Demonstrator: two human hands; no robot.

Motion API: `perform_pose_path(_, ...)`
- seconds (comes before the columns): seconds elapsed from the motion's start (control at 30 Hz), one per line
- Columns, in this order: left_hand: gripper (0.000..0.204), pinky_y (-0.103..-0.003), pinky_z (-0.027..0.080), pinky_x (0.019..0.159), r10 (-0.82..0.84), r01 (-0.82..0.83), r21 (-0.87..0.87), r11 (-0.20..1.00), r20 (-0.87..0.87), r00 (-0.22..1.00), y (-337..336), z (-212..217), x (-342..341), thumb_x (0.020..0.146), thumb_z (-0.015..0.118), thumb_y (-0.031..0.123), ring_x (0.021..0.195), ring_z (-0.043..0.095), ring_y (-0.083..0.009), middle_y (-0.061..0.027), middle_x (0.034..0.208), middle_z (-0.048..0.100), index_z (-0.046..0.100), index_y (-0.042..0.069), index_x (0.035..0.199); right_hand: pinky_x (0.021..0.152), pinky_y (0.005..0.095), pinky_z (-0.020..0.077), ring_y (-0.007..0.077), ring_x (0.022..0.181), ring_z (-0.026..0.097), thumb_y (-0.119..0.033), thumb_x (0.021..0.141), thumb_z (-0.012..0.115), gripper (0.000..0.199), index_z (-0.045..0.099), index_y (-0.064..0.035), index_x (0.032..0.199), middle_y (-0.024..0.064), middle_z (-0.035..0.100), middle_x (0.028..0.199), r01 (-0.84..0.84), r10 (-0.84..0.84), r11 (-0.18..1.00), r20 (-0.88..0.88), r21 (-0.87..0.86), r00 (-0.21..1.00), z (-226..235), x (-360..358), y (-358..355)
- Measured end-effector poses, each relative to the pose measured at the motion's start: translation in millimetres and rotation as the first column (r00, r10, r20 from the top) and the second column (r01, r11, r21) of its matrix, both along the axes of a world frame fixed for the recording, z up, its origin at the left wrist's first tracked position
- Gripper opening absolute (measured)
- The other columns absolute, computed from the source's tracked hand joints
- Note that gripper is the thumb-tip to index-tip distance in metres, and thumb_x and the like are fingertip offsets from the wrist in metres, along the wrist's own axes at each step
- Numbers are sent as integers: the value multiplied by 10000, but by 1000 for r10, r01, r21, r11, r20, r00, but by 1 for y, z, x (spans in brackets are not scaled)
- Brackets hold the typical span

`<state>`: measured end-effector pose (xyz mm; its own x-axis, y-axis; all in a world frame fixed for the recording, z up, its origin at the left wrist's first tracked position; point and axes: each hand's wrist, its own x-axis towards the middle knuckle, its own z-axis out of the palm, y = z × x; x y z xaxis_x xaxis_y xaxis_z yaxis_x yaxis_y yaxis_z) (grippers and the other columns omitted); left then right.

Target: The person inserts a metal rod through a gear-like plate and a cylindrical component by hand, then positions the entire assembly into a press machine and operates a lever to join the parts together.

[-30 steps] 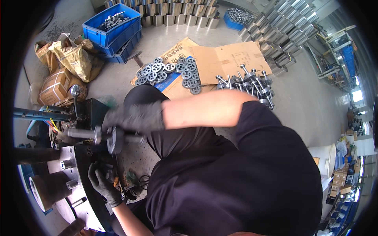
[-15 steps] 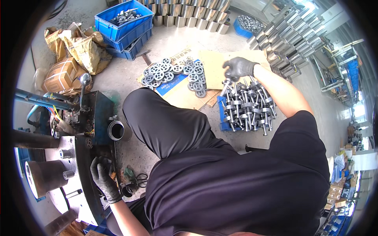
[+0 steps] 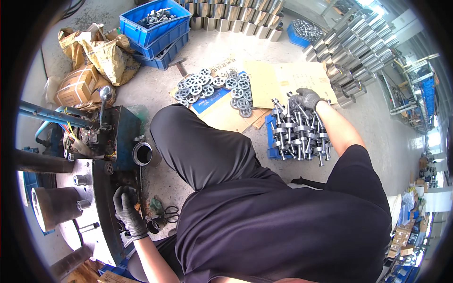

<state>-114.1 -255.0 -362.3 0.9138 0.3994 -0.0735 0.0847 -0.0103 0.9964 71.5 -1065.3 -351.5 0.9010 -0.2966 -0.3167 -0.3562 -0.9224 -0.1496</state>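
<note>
My right hand [image 3: 307, 98], in a dark grey glove, is at the top of a heap of metal shafts with round discs [image 3: 296, 129]. Its fingers are closed around the upper end of one shaft, partly hidden by the glove. The heap fills a blue crate [image 3: 272, 137] on the floor. At the lower left, my gloved left hand [image 3: 129, 216] is beside the metal plate of a machine [image 3: 100, 207], with its fingers loosely bent and apart. I see nothing held in it.
Spoked metal wheels [image 3: 198, 87] lie on cardboard [image 3: 226, 115] ahead of my knee. Stacked blue crates [image 3: 163, 47] stand behind them at left. An open metal cylinder [image 3: 143, 154] and scissors [image 3: 171, 214] are near the machine. Shiny metal tubes [image 3: 236, 19] line the back.
My right hand has moved right and down, from over the cardboard's edge onto the heap of shafts. The left hand stays by the machine. The whole view has shifted slightly.
</note>
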Motion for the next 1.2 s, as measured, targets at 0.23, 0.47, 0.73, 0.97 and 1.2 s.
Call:
perform_pose_path(0.23, 357, -327, 574, 976, 16, -15, 38, 999, -18, 1000, 2, -3, -2, 1114, 620, 257, 1110, 705, -173, -90, 1252, 722, 628, 12, 1374, 1037, 519, 514, 399, 1144, 701, -417, 945, 601, 403, 758, -105, 1145, 244, 746, 1189, -31, 108, 952, 238, -306, 965, -28, -24, 30)
perform_pose_path(0.47, 351, -336, 562, 1013, 7, -4, 70, 998, -36, 999, 1, -5, -3, 1111, 614, 258, 1133, 687, -173, -86, 1254, 705, 631, 14, 1364, 1098, 507, 468, 368, 1153, 679, -290, 959, 614, 387, 749, -140, 1289, 197, 735, 1191, 10, 170, 928, 449, -372, 877, -52, -38, 50)
perform_pose_path(0.73, 349, -345, 554, 1047, -2, 3, 29, 1000, -37, 999, 1, -7, -3, 1110, 616, 245, 1163, 672, -193, -84, 1264, 681, 620, 12, 1369, 1077, 520, 464, 389, 1167, 639, -267, 968, 646, 348, 736, -140, 1279, 191, 687, 1198, 67, 173, 885, 459, -460, 871, -76, -35, 52)
perform_pose_path(0.97, 361, -352, 558, 1044, 21, -21, 14, 1000, -16, 1000, 3, -4, -7, 1110, 614, 241, 1154, 680, -198, -96, 1288, 683, 613, 12, 1388, 1009, 542, 512, 393, 1116, 661, -297, 959, 643, 293, 765, -127, 1165, 221, 696, 1133, 25, 201, 847, 363, -531, 910, -54, -25, 55)
perform_pose_path(1.2, 339, -324, 556, 993, 36, -36, 113, 993, 2, 999, 2, 7, -8, 1107, 614, 228, 1101, 691, -165, -72, 1231, 723, 641, 9, 1365, 1026, 494, 546, 379, 1155, 698, -431, 963, 655, 421, 784, -96, 1184, 224, 696, 1228, -311, 318, 856, -56, -413, 947, -16, -8, 43)
